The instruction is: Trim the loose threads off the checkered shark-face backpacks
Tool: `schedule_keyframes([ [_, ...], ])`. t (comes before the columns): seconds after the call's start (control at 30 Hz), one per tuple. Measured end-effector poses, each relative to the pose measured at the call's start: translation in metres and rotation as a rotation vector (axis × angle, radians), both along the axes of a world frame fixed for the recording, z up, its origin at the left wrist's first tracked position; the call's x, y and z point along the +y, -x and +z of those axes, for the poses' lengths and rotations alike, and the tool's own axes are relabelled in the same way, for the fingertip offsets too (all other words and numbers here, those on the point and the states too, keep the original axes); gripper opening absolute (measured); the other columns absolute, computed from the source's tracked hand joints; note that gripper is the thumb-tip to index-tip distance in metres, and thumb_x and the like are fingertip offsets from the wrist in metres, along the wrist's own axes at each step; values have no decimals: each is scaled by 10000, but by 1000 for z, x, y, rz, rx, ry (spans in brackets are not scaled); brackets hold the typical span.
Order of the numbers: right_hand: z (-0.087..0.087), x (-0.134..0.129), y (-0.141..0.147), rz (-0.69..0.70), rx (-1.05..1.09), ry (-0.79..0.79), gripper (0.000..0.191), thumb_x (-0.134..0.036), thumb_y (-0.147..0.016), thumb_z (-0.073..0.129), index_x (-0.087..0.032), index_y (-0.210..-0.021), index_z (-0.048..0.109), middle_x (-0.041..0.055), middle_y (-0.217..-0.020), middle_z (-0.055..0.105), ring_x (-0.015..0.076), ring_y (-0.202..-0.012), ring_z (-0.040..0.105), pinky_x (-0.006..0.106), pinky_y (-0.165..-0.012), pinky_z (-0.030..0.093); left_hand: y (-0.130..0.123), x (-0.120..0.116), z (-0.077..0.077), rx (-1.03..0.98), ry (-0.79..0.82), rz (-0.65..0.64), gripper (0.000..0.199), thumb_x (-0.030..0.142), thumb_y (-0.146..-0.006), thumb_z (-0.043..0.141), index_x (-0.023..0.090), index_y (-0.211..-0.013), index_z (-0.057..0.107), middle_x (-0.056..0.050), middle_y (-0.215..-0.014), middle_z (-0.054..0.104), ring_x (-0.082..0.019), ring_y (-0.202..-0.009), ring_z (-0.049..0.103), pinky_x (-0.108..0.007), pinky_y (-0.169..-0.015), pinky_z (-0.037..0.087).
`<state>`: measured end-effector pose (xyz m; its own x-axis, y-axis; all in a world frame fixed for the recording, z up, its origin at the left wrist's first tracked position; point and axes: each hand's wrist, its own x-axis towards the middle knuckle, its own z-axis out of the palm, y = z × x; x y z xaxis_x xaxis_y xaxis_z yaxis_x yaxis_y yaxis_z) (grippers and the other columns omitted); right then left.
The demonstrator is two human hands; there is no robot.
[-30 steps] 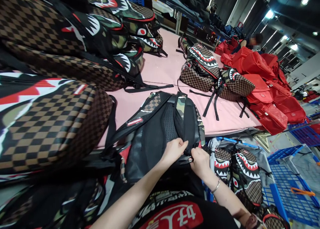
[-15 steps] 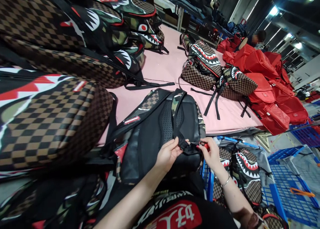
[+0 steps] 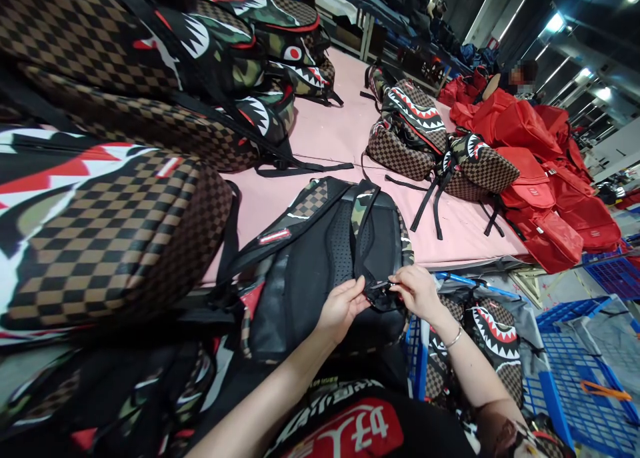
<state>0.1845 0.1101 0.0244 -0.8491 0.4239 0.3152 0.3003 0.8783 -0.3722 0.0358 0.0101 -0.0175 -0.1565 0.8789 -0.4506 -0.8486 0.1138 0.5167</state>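
Note:
A black backpack (image 3: 305,278) with checkered and camouflage trim lies back side up at the near edge of the pink table (image 3: 325,135). Its shoulder straps face up. My left hand (image 3: 345,305) pinches the black strap (image 3: 371,286) near the bag's lower right part. Close beside it, my right hand (image 3: 414,291) is closed on something small and dark at the strap's end; the fingers hide most of it.
Checkered shark-print backpacks (image 3: 115,225) are piled on the left. More patterned bags (image 3: 415,121) and red bags (image 3: 520,131) lie farther along the table. Blue crates (image 3: 575,371) stand at the lower right. A person (image 3: 520,78) is in the background.
My right hand has moved slightly left, nearer my left hand, and turned over the strap. The red piece seen at its fingers is no longer visible. The view has shifted slightly.

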Motion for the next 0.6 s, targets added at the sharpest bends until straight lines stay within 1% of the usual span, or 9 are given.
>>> schedule_keyframes([
  [0.1,1,4,-2,5,10,10,190,-307,-893,461,-168,-890,590,68,-849,618,172,-828,549,314,-740,428,0,0,1,-17,13,2,166,228,-735,654,138,-646,546,-32,-639,650,-111,-563,623,-211,-582,527],
  [0.2,3,9,-3,73,5,20,197,-322,-885,477,-165,-930,586,74,-880,612,175,-845,545,311,-743,429,0,1,2,-30,5,-4,168,228,-728,662,137,-643,549,-38,-648,655,-121,-581,631,-217,-583,530],
  [0.33,7,13,1,155,-56,9,200,-320,-887,477,-165,-948,588,73,-899,611,169,-844,538,297,-731,418,-1,2,4,-32,12,-14,133,206,-743,645,126,-670,569,-47,-668,663,-128,-603,639,-222,-587,533],
  [0.5,8,12,8,172,-108,-47,208,-321,-895,460,-171,-925,600,68,-884,617,167,-809,522,292,-705,392,0,3,5,-35,42,-11,122,137,-776,595,117,-660,562,-33,-608,643,-104,-550,619,-199,-575,521],
  [0.6,5,10,8,150,-113,-62,190,-294,-893,462,-178,-877,611,61,-855,623,165,-778,512,295,-692,376,1,3,4,-52,53,-2,146,124,-788,575,117,-643,554,-35,-590,639,-103,-531,612,-201,-566,519],
])
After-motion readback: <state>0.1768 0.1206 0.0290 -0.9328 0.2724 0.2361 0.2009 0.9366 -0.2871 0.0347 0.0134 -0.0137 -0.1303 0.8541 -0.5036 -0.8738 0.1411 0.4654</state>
